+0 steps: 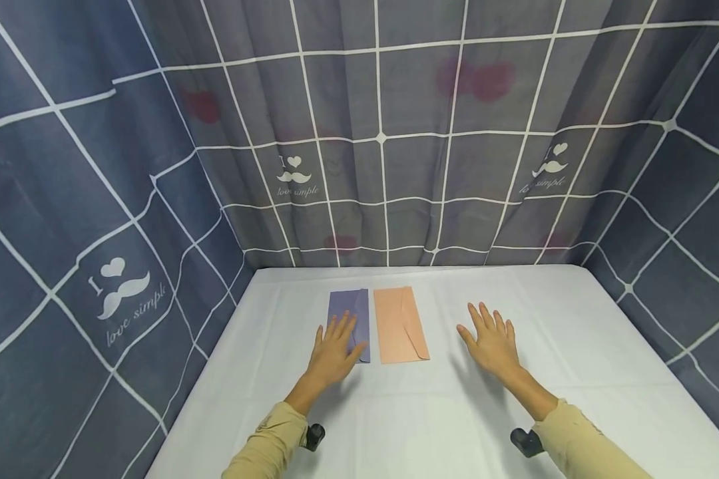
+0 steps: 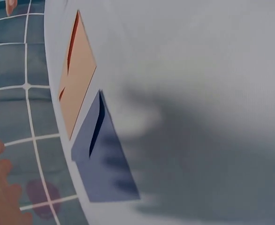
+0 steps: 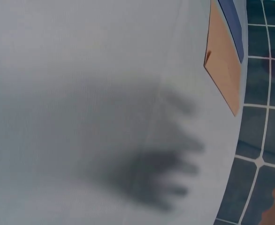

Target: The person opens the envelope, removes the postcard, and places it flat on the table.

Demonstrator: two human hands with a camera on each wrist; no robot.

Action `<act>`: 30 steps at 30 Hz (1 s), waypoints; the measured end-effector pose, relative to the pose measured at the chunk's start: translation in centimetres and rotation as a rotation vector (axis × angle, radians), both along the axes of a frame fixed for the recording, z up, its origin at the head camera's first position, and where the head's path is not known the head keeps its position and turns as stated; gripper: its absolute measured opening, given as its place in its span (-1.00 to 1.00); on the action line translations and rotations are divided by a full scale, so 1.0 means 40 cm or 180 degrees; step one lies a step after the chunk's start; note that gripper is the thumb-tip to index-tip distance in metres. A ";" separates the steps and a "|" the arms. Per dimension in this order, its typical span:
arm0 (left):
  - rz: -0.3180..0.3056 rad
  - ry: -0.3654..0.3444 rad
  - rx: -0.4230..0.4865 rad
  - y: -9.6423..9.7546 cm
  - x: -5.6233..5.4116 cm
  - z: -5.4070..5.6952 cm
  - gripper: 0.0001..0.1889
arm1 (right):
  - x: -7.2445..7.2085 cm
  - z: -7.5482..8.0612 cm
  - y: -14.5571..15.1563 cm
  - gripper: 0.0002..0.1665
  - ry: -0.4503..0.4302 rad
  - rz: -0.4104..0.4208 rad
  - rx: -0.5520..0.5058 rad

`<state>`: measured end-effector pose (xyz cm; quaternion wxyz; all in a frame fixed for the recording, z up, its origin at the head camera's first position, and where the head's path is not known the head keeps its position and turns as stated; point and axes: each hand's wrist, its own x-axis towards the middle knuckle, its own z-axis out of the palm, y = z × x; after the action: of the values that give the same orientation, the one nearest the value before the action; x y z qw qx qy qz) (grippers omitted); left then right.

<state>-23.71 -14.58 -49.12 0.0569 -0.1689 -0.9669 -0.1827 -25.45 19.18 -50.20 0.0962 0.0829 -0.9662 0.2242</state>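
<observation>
Tablecloth (image 1: pixel 419 426) in white fills the lower middle of the head view, and two envelopes lie on it side by side near the centre of that frame. On the left is a purple envelope (image 1: pixel 362 324), partly covered by the left hand (image 1: pixel 331 354); just to its right is an orange envelope (image 1: pixel 401 326), with a narrow strip of white between them. In the left wrist view, each flap lifts a little over a dark gap, and finger shadows fall across the purple paper.

The left hand is spread over the purple envelope, fingers extended and released, grasping nothing. The right hand (image 1: pixel 491 342), right of centre in the head view, is likewise unclenched, its fingers fanned above the white surface, apart from the orange envelope; its shadow crosses the lower part of the right wrist view.

Beige sleeves run to the bottom edge of the head view, with a black device (image 1: pixel 315 437) by the left wrist and another (image 1: pixel 526 442) by the right. Dark curtains (image 1: pixel 347 86) with white grid lines fill the top and both sides.
</observation>
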 end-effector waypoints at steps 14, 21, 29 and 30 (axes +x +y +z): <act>-0.0131 -0.0118 0.0036 0.065 -0.021 -0.062 -0.29 | -0.013 -0.044 -0.091 -0.25 0.0018 0.0069 -0.0064; -0.0178 -0.0155 -0.0072 0.097 -0.033 -0.113 -0.31 | -0.014 -0.081 -0.129 -0.25 -0.0020 0.0231 -0.0065; -0.0140 -0.0105 -0.0203 0.149 -0.026 -0.170 -0.32 | -0.012 -0.126 -0.146 -0.28 0.0018 0.0355 -0.0151; -0.0145 -0.0105 -0.0218 0.157 -0.023 -0.174 -0.33 | -0.013 -0.130 -0.148 -0.28 0.0000 0.0364 -0.0136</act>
<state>-24.65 -8.31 -56.08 0.0310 -0.1896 -0.9693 -0.1534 -25.97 13.27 -55.39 0.0850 0.1359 -0.9549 0.2499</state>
